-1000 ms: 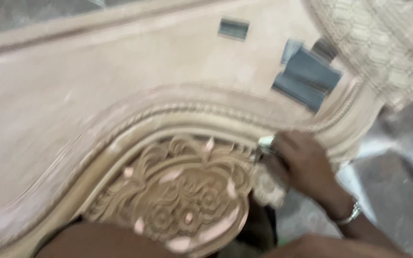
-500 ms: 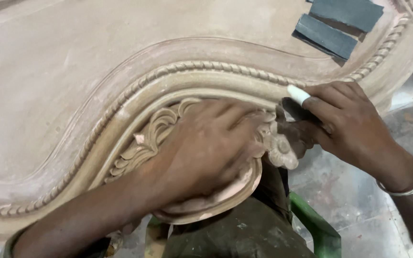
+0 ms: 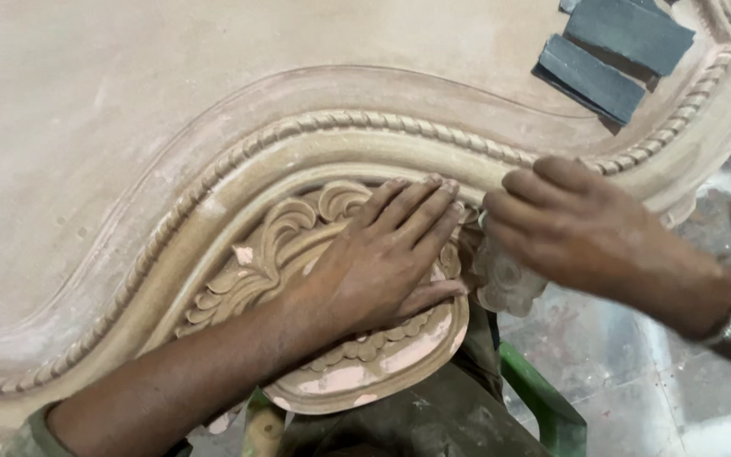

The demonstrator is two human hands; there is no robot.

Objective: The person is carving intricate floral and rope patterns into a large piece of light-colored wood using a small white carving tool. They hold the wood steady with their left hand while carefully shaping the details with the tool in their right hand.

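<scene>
Carved wooden panel [image 3: 129, 169] fills the frame, rope trim arching across. Left hand [image 3: 382, 254] lies open and flat on the carved floral medallion [image 3: 357, 372], likely steadying it. Right hand [image 3: 577, 228] is curled at the carving's edge; what it pinches, cannot tell. Grey sandpaper pieces [image 3: 602, 51] rest top right, within reach.
</scene>
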